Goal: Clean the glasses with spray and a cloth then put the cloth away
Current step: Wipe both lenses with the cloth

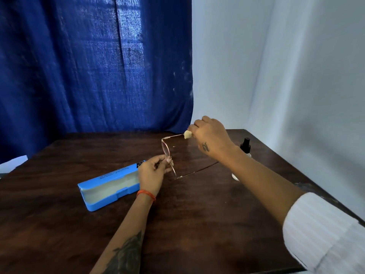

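Left hand (pixel 153 175) pinches the thin rose-gold wire-frame glasses (pixel 169 155) at the bridge, just right of the open blue plastic case (pixel 110 184). Right hand (pixel 209 135) pinches a small cream cloth (pixel 187 134) around the far temple arm.

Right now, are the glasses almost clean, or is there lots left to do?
Partway. The left hand holds the glasses by the front while the right hand rubs the cloth along one arm. The spray bottle stands set aside on the table. Left: finish wiping, then put the cloth away, perhaps in the open blue case.
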